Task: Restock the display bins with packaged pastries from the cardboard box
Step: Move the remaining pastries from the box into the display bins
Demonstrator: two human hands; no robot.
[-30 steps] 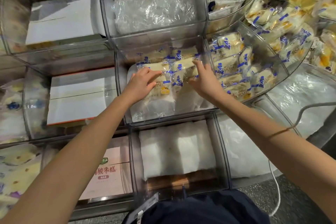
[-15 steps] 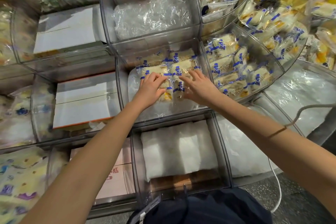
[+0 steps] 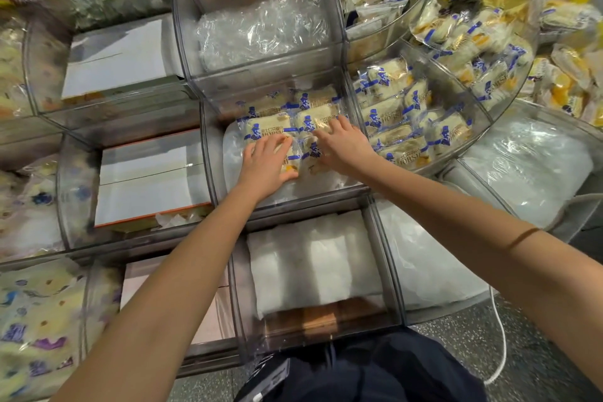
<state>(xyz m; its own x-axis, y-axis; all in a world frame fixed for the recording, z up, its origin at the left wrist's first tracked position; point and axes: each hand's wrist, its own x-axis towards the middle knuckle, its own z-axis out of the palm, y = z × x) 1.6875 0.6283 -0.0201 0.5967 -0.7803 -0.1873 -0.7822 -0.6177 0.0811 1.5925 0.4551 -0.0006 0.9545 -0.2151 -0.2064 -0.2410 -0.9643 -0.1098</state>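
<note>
Packaged pastries (image 3: 268, 126) in clear wrappers with blue print lie in rows at the back of the middle clear bin (image 3: 208, 157). My left hand (image 3: 266, 163) rests on a front packet, fingers spread on top and thumb out to the right along its near edge. My right hand (image 3: 342, 147) lies flat beside it, fingertips touching the packets of the right-hand row. The bin's front part shows only crumpled clear plastic padding. I cannot make out the cardboard box for certain.
The curved bin (image 3: 408, 117) to the right holds several of the same pastries, and another bin (image 3: 473, 52) is heaped beyond it. White padding (image 3: 313, 261) fills the bin below. White boxes (image 3: 150, 179) sit in the left bins. A white cable (image 3: 499, 336) hangs at right.
Both hands have slid toward me over the packets, from the back rows to the front ones, and come closer together. The packets under them have shifted slightly.
</note>
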